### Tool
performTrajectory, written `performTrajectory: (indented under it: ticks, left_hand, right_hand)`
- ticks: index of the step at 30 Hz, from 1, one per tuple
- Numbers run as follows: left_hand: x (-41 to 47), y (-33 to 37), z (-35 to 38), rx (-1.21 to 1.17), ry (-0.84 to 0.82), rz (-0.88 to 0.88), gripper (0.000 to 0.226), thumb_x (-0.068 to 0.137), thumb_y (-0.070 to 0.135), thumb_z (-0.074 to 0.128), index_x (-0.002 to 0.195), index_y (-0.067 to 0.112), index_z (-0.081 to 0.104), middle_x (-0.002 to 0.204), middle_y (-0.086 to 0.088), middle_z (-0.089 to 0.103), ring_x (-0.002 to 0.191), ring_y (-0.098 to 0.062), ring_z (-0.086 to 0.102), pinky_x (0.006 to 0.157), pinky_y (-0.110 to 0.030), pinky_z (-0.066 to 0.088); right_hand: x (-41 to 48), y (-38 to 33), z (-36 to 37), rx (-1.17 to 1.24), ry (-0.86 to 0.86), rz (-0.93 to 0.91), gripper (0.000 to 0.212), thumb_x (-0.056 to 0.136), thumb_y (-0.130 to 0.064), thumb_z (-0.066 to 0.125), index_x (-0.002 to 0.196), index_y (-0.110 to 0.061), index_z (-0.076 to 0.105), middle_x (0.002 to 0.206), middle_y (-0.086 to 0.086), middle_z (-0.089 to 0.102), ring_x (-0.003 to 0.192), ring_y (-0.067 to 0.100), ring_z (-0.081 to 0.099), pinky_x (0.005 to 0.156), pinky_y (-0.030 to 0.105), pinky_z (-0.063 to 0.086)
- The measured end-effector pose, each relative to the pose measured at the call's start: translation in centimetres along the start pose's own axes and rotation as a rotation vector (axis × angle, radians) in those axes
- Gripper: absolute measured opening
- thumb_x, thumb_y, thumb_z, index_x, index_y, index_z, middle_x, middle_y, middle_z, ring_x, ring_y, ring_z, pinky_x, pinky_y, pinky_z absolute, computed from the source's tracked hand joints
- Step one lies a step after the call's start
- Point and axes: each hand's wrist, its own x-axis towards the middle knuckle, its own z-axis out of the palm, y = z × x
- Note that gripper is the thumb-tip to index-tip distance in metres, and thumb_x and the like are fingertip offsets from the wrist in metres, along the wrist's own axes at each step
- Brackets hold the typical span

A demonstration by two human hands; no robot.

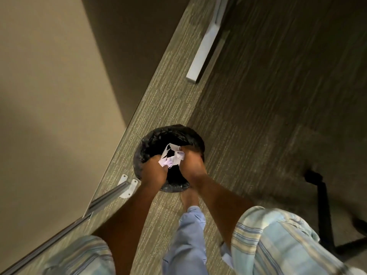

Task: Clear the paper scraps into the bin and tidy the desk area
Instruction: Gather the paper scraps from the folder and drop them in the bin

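A round bin lined with a black bag stands on the carpet below me. Both my hands hover over its mouth, cupped around a wad of white and pale purple paper scraps. My left hand grips the lower left of the wad. My right hand presses on it from the right. The inside of the bin is dark and its contents are hidden.
A beige partition wall runs along the left, with a metal foot bracket next to the bin. A grey desk leg lies on the carpet beyond. A black chair base sits to the right. My bare foot is just behind the bin.
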Motion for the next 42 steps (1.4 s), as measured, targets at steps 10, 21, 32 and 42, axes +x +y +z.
performTrajectory:
  ticks: [10, 21, 32, 42]
  left_hand:
    - [1.0, -2.2, 0.5, -0.035, -0.032, -0.001, 0.044, 0.083, 0.006, 0.066, 0.124, -0.001, 0.053, 0.121, -0.022, 0.063, 0.113, -0.034, 0.058, 0.09, -0.037, 0.044]
    - [-1.8, 0.5, 0.0, -0.06, 0.059, -0.009, 0.018, 0.092, 0.005, 0.049, 0.095, -0.003, 0.065, 0.097, -0.024, 0.069, 0.092, -0.036, 0.063, 0.078, -0.036, 0.046]
    - [-7.8, 7.7, -0.3, 0.16, 0.085, 0.224, 0.025, 0.092, 0.015, 0.052, 0.071, 0.004, 0.06, 0.075, -0.022, 0.067, 0.059, -0.025, 0.049, 0.051, -0.029, 0.026]
    - [-15.4, 14.9, -0.3, 0.253, -0.052, 0.513, 0.042, 0.093, 0.031, 0.054, 0.056, 0.013, 0.046, 0.059, -0.019, 0.06, 0.056, -0.029, 0.054, 0.053, -0.032, 0.028]
  right_hand:
    - [2.3, 1.6, 2.5, -0.292, -0.236, -0.076, 0.07, 0.083, -0.018, 0.066, 0.142, -0.003, 0.03, 0.147, 0.018, 0.034, 0.138, 0.031, 0.028, 0.114, 0.042, 0.025]
    - [-1.3, 0.2, -1.3, -0.222, -0.05, -0.057, 0.022, 0.098, -0.016, 0.041, 0.098, -0.001, 0.056, 0.097, 0.022, 0.065, 0.09, 0.037, 0.062, 0.065, 0.034, 0.04]
    - [-8.7, 0.4, -7.4, -0.25, 0.192, -0.029, 0.029, 0.099, -0.035, 0.037, 0.102, -0.011, 0.054, 0.093, 0.019, 0.067, 0.084, 0.039, 0.063, 0.06, 0.035, 0.036]
    - [-16.8, 1.0, -14.8, -0.17, 0.423, 0.086, 0.033, 0.098, -0.038, 0.037, 0.095, -0.012, 0.057, 0.092, 0.016, 0.068, 0.086, 0.038, 0.064, 0.061, 0.035, 0.039]
